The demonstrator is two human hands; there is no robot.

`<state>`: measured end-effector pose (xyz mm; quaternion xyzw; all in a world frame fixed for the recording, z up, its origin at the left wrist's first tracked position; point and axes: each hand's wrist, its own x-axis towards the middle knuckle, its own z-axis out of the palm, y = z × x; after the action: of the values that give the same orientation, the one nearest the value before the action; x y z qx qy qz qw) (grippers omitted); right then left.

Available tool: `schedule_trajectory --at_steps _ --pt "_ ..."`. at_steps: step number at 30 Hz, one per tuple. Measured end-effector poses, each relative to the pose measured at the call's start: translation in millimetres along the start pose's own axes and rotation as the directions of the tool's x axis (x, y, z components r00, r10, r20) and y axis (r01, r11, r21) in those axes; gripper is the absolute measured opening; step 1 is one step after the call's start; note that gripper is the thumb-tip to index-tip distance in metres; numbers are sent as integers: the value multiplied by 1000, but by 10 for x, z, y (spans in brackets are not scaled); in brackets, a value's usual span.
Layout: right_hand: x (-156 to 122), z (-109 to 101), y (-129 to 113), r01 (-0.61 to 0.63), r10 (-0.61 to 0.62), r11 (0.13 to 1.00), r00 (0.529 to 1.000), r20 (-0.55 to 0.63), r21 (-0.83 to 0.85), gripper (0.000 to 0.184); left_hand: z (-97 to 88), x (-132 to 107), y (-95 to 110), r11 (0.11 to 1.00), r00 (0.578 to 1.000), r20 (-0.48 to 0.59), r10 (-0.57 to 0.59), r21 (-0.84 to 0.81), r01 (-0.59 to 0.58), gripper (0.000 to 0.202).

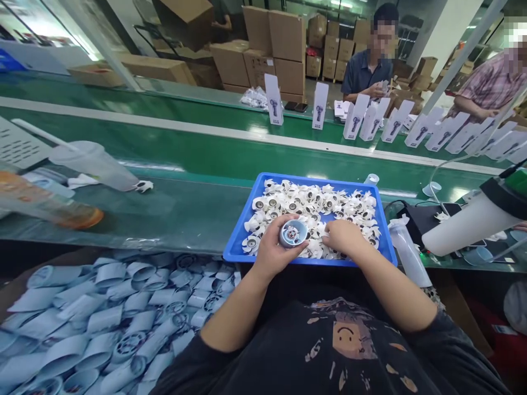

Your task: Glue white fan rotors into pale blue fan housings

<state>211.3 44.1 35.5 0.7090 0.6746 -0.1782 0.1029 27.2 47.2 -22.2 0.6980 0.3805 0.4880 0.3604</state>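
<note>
My left hand [274, 247] is above the near edge of a blue plastic tray [247, 236], shut on a round white-and-blue fan part [293, 233]. The tray holds a dense heap of white, petal-edged fan parts [313, 208] with dark round centres. My right hand [343, 237] rests at the near side of that heap, its fingertips among the white parts. Whether those fingers grip one, I cannot tell. To my left, below the belt, lies a large pile of curled pale blue sleeves [111, 312] with printed grille patterns.
The tray sits on a green conveyor belt [177, 203]. A clear plastic cup [94, 164] and a bottle [49, 200] lie left. A white cylinder [469, 219] and a black device [424, 219] stand right. White product cards [395, 125] line the far belt, with two seated people beyond and stacked cardboard boxes [288, 49].
</note>
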Motion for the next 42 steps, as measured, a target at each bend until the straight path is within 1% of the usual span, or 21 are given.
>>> schedule_trajectory --at_steps 3,6,8,10,13,15,17,18,19,21,23,24,25,28,31,33,36,37,39,41,42 --pt "12 30 35 -10 20 987 998 -66 158 21 -20 -92 101 1000 998 62 0 28 -2 48" --pt "-65 22 147 103 -38 913 984 -171 394 23 -55 -170 212 992 990 139 -8 126 -9 49" --pt "-153 34 255 236 -133 789 967 -217 567 27 -71 -207 274 985 983 185 -18 174 -14 52" --pt "-237 87 357 335 -230 619 942 -244 710 31 -68 -227 322 980 975 222 -10 195 -34 53" --pt "-325 221 452 390 -289 401 912 -290 829 44 -25 -217 372 970 964 262 33 223 -94 55" --pt "-375 291 470 407 -287 315 902 -323 857 50 19 -190 395 959 956 290 56 251 -132 56" --pt "-443 305 460 422 -273 264 895 -353 867 49 67 -160 416 945 947 310 80 280 -171 54" --pt "-486 289 447 442 -264 266 888 -376 857 45 91 -148 427 936 943 317 97 292 -194 53" --pt "-534 262 429 479 -254 308 874 -414 822 39 115 -139 438 927 939 323 119 304 -222 50" --pt "-624 198 384 571 -258 492 816 -517 657 24 163 -136 460 906 927 342 157 323 -273 43" --pt "-683 154 330 617 -315 675 737 -598 404 12 213 -150 483 888 919 356 171 347 -300 39" --pt "-695 146 304 618 -347 725 709 -613 305 9 237 -162 492 880 919 355 171 364 -304 37" --pt "-696 147 281 618 -371 744 698 -612 254 9 261 -176 500 873 924 342 171 382 -303 37" --pt "-673 171 259 613 -384 757 699 -604 227 10 315 -203 508 858 938 287 193 415 -304 36" --pt "-705 174 353 617 -360 738 701 -616 272 14 310 -188 500 865 930 313 193 393 -312 38" --pt "-787 176 491 681 -392 640 687 -612 354 21 250 -144 489 875 931 335 143 398 -277 42" --pt "-951 276 755 752 -450 425 659 -603 504 37 86 20 442 873 947 304 109 426 -237 52" --pt "-996 347 837 740 -430 403 673 -602 539 38 30 120 414 868 949 293 114 435 -239 55" --pt "-1051 529 964 677 -336 435 734 -590 594 38 -42 418 337 852 949 301 97 468 -236 57" --pt "-1063 716 1032 598 -236 470 794 -561 649 41 -8 843 242 835 950 313 15 518 -183 57" --pt "-1062 796 1045 567 -199 475 814 -545 673 42 59 1087 194 829 953 301 -39 543 -138 57"
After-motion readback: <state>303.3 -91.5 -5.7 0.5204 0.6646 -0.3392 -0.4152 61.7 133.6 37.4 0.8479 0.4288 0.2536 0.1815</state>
